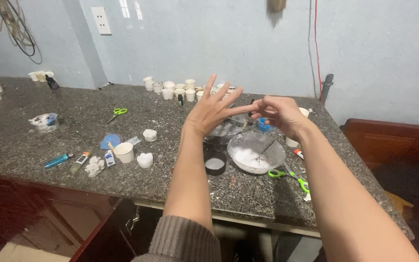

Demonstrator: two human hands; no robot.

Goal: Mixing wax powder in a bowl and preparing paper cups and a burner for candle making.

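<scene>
My left hand (213,109) is raised above the granite counter (35,140), fingers spread wide and holding nothing. My right hand (280,112) hovers just to its right, fingers curled and pinching at the left hand's fingertips; whether anything small lies between them cannot be told. Below the hands stands a white bowl (257,153) with white powder and a thin stirrer in it. A dark metal bowl (226,132) sits behind it, partly hidden by my left wrist. A small black cup (215,164) with white filling stands in front.
Green-handled scissors (289,175) lie by the white bowl; another pair (117,113) lies farther left. Several small white cups (178,89) line the wall. A paper cup (124,152), white moulded pieces (145,159), a blue lighter (58,160) and a glue tube (79,162) lie on the left.
</scene>
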